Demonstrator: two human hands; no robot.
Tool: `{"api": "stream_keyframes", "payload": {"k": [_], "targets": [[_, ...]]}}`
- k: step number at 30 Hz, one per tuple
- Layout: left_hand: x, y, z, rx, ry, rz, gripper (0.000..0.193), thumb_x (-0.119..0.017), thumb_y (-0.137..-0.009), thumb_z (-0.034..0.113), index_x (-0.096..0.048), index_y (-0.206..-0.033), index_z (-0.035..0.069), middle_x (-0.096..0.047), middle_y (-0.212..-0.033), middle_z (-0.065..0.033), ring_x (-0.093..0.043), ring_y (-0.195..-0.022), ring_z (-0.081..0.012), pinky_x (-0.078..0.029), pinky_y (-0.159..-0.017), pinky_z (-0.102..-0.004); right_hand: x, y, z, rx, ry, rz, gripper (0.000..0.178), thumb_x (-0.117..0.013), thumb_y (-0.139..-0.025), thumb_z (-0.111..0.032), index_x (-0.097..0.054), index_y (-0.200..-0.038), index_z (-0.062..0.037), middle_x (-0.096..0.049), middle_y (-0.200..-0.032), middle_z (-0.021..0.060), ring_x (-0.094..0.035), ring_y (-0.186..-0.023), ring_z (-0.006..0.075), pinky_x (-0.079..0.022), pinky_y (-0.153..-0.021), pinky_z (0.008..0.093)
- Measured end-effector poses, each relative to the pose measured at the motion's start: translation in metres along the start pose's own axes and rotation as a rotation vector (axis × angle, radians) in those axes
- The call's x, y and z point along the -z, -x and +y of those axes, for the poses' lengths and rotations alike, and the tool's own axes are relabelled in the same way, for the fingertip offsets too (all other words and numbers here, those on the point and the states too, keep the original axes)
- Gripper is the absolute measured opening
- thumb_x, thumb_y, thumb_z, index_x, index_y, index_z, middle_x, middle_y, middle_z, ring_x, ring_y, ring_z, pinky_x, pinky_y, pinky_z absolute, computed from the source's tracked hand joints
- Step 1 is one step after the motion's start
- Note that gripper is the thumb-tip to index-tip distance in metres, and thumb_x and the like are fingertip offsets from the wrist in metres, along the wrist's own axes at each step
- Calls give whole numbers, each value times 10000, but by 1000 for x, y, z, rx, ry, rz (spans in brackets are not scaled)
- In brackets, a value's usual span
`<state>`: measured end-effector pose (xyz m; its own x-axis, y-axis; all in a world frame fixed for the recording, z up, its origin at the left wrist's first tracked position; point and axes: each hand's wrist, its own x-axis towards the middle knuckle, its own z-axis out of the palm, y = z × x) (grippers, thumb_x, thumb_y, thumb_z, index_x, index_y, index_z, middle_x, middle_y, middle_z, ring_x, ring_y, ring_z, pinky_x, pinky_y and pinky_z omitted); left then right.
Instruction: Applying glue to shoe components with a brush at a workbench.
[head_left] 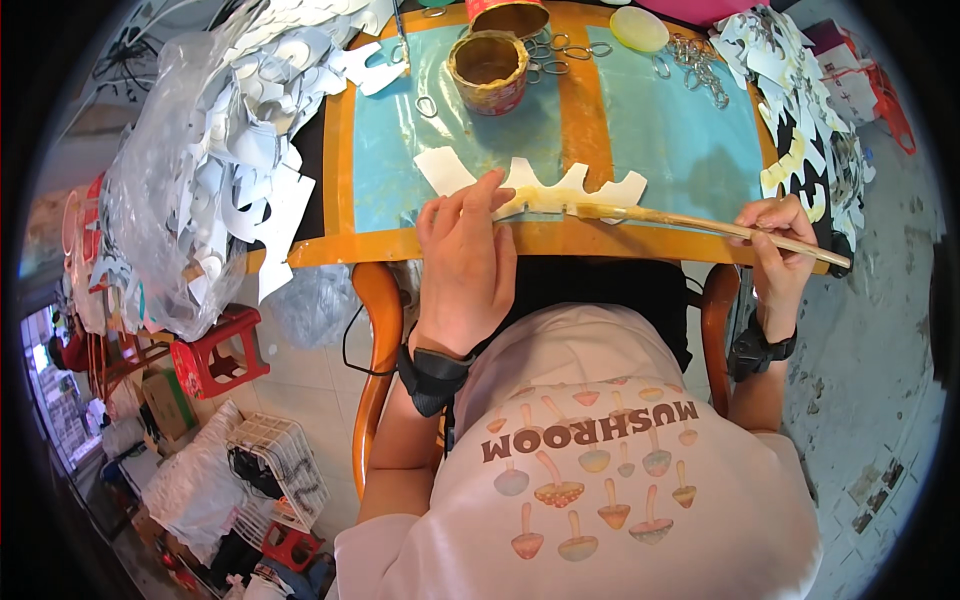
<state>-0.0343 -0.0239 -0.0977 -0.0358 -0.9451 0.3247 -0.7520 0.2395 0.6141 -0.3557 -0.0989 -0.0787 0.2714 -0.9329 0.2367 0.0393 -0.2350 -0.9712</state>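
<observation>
While the left hand (462, 265) rests on the white cutout (540, 193), its grip impossible to tell, the right hand (780, 260) grips a wooden stick (680, 221) whose tip touches the cutout near the table edge (620, 238).

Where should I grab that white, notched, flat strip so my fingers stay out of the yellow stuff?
Probably pinch the white, notched, flat strip by its right-end tab, coming from the far side: the tab points away from you and looks mostly clean, while yellow smears the near edge, where the long wooden stick reaches.
</observation>
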Motion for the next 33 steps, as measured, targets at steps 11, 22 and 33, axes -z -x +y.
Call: {"api": "stream_keyframes", "payload": {"k": [11,22,33], "targets": [[-2,1,-1,-3,1,-2,505,-506,-831,-40,-394,-1319,31,-636,-1114,-91,-516,-1044,-275,-280,-997,-400,2,1,-3,-14,9,1,135,-599,-836,19,-485,-894,-27,-600,-893,156,-602,-722,144,-538,-685,269],[-5,-2,5,-36,25,-10,496,-505,-813,-56,-414,-1295,17,-644,-1090,-104,-529,-1012,-285,-302,-966,-401,15,4,-4,-16,23,51,138,-612,-836,11,-488,-886,-20,-600,-889,147,-608,-729,142,-522,-687,252],[-7,-3,12,-53,47,-35,491,-509,-805,-59,-415,-1281,14,-637,-1098,-112,-538,-1016,-296,-306,-963,-406,18,5,-3,-5,17,35,123,-607,-836,-8,-489,-859,-32,-605,-852,139,-590,-671,144,-502,-660,245]]}}
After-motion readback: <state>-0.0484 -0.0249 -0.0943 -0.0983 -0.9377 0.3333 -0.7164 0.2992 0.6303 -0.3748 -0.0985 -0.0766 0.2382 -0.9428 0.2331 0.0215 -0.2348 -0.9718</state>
